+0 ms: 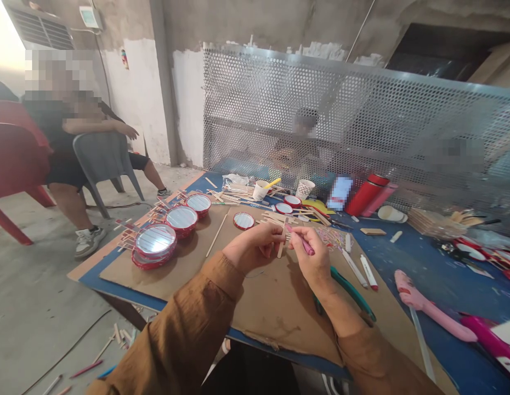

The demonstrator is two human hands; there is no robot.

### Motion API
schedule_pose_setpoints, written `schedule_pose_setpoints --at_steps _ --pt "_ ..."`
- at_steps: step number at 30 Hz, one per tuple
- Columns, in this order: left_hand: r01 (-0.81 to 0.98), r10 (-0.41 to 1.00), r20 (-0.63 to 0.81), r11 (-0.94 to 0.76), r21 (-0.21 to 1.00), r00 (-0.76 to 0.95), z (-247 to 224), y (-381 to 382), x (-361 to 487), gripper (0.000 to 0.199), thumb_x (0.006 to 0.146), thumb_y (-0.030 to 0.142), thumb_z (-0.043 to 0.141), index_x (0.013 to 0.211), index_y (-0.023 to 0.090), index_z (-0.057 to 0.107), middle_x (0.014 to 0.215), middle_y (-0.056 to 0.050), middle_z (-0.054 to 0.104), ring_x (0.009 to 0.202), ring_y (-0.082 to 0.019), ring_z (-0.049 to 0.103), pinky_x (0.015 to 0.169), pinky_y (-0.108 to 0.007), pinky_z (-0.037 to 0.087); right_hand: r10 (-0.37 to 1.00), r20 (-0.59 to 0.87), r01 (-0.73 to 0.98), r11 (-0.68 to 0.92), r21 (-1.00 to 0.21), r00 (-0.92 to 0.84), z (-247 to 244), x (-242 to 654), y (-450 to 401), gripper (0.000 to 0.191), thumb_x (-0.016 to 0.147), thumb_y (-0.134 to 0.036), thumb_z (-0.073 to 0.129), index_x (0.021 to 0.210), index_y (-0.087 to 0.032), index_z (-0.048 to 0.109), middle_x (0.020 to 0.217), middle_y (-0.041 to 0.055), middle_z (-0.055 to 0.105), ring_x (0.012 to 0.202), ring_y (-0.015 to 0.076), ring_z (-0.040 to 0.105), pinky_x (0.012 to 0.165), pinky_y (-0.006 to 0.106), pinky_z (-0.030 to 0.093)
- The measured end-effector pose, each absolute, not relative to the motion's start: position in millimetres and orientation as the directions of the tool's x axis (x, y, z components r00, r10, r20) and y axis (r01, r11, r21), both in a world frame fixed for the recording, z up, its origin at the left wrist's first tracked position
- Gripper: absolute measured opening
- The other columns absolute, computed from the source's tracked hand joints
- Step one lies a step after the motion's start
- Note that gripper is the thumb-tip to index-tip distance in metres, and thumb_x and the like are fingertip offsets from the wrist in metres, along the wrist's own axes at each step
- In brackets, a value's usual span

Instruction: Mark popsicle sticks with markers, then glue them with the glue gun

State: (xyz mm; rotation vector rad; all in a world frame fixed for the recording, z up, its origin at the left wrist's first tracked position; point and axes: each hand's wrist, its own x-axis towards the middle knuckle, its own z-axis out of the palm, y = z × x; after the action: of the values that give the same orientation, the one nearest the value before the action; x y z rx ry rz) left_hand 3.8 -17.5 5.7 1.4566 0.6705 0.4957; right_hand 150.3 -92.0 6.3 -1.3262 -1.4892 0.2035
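My left hand [255,247] pinches a thin wooden craft stick [282,240] upright at its fingertips. Close beside it, my right hand [309,253] grips a pink marker [306,245], whose tip points toward the stick. Both hands are above a brown cardboard sheet [279,312] on a blue table [444,285]. Round red-rimmed drum-like discs [155,240] with shiny white faces and stick edging lie in a row to my left. Green-handled pliers [350,293] lie below my right hand. Two white red-capped markers [368,271] lie to its right.
Craft sticks, paper cups [261,190] and a red flask [368,195] stand at the table's far side, before a perforated metal screen [321,109]. A pink plastic object [428,312] lies at right. A seated person [61,142] is left of the table.
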Motion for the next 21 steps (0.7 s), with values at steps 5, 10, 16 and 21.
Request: schedule_pose_setpoints --at_steps 5,10,16,21 --pt "0.121 0.683 -0.054 -0.051 0.991 0.728 3 -16 4 0.03 0.094 0.032 0.053 0.069 0.016 0.05 0.055 0.002 0.057 0.039 -0.004 0.042 0.041 -0.015 0.029 0.774 0.593 0.595 0.376 -0.711 0.22 7 150 -92 0.022 0.089 -0.042 0.057 0.094 -0.022 0.064 0.072 0.0011 0.069 0.061 0.0165 0.068 0.062 0.029 0.055" --pt "0.192 0.663 -0.077 -0.102 0.976 0.745 3 -13 5 0.031 0.095 0.029 0.049 0.067 0.016 0.05 0.053 0.002 0.057 0.039 -0.005 0.044 0.041 -0.015 0.031 0.78 0.586 0.606 0.362 -0.708 0.218 7 150 -92 0.021 0.089 -0.042 0.058 0.092 -0.022 0.064 0.07 0.001 0.069 0.06 0.0173 0.068 0.061 0.029 0.055" --pt "0.228 0.652 -0.08 -0.146 0.963 0.754 3 -6 6 0.029 0.093 0.032 0.055 0.068 0.016 0.053 0.054 0.001 0.058 0.038 -0.006 0.046 0.041 -0.016 0.034 0.79 0.583 0.595 0.38 -0.708 0.188 6 151 -92 0.023 0.09 -0.043 0.057 0.094 -0.022 0.065 0.07 0.0011 0.069 0.061 0.0172 0.068 0.061 0.029 0.055" --pt "0.235 0.641 -0.069 -0.178 0.956 0.765 4 -3 6 0.027 0.093 0.027 0.051 0.068 0.016 0.053 0.056 0.0 0.06 0.038 -0.008 0.048 0.042 -0.018 0.036 0.78 0.584 0.598 0.363 -0.714 0.224 6 150 -92 0.023 0.089 -0.043 0.057 0.093 -0.022 0.064 0.074 0.0022 0.07 0.061 0.0173 0.068 0.063 0.03 0.056"
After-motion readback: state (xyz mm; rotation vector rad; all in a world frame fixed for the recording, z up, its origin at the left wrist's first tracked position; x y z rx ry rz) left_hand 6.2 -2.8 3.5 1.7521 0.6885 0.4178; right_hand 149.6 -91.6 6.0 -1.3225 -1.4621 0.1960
